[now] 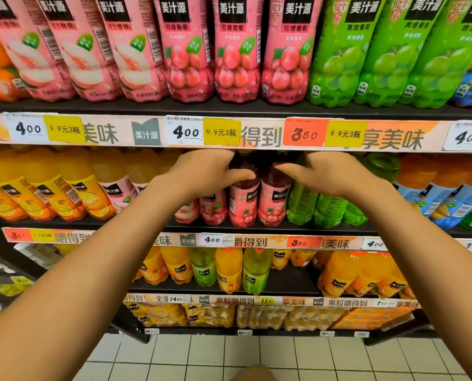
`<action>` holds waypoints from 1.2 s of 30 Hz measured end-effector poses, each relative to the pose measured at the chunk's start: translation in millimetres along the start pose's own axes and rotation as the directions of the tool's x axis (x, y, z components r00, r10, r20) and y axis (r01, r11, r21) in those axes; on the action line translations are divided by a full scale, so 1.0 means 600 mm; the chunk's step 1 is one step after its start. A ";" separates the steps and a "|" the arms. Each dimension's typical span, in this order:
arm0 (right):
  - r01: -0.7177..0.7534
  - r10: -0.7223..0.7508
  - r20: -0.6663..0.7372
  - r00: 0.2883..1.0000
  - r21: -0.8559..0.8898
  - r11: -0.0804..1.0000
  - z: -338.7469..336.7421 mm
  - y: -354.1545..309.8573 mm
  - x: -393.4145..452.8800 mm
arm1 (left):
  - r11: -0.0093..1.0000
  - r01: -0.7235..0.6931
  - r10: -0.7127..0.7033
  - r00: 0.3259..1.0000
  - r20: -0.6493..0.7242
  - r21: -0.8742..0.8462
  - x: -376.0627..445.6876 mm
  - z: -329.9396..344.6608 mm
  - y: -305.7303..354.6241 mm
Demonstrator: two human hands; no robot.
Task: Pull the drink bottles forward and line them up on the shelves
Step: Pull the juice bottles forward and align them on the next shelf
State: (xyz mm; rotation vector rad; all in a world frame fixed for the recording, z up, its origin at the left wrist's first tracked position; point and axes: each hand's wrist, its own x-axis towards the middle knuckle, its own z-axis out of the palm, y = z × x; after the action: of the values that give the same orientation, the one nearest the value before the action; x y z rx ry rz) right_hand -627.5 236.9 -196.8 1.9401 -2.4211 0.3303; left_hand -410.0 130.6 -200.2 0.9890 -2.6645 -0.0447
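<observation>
Two red grape drink bottles stand side by side at the front of the second shelf (257, 229). My left hand (204, 171) grips the neck of the left red grape bottle (243, 202), thumb across its shoulder. My right hand (323, 171) grips the neck of the right red grape bottle (274, 202), thumb across its front. Their caps are hidden under the upper shelf's price strip. Further red grape bottles (214, 207) stand left of them, set slightly farther back.
Orange drink bottles (50, 196) fill the shelf's left, green grape bottles (306, 204) and blue-labelled ones (446, 202) its right. The top shelf (229, 108) carries peach, red grape and green grape rows. Lower shelves hold larger bottles and multipacks. White floor tiles (229, 356) lie below.
</observation>
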 end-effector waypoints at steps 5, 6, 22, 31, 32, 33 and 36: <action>-0.042 0.040 0.018 0.999 0.077 0.996 -0.001 -0.005 0.004 | 1.000 -0.020 0.020 0.993 0.120 -0.004 0.007 -0.002 -0.009; -0.038 0.036 0.028 0.999 0.075 0.996 -0.002 -0.005 0.004 | 1.000 -0.028 0.028 0.989 0.144 0.001 0.008 -0.002 -0.011; 0.026 -0.029 0.025 0.999 0.113 0.993 -0.005 0.001 0.001 | 0.997 -0.078 0.078 0.996 0.038 -0.003 0.005 0.002 -0.012; 0.092 -0.089 -0.035 0.995 0.077 0.993 0.005 0.006 0.003 | 0.998 -0.069 0.069 0.997 0.037 0.014 0.007 0.005 -0.015; 0.103 -0.101 -0.047 0.994 0.045 0.994 0.006 0.005 0.003 | 0.998 -0.064 0.063 0.997 0.041 0.018 0.007 0.003 -0.014; 0.113 -0.111 -0.061 0.992 0.029 0.993 0.006 0.005 0.002 | 0.998 -0.062 0.061 0.997 0.047 0.024 0.006 0.002 -0.013; 0.118 -0.113 -0.100 0.988 0.036 0.992 0.003 0.007 -0.006 | 0.999 -0.050 0.049 0.998 0.050 0.010 0.003 0.004 -0.015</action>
State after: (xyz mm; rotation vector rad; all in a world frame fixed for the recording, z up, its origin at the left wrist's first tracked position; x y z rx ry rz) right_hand -630.6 240.7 -199.5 2.0194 -2.2487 0.4643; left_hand -406.7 122.4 -203.4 0.9368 -2.7357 -0.0448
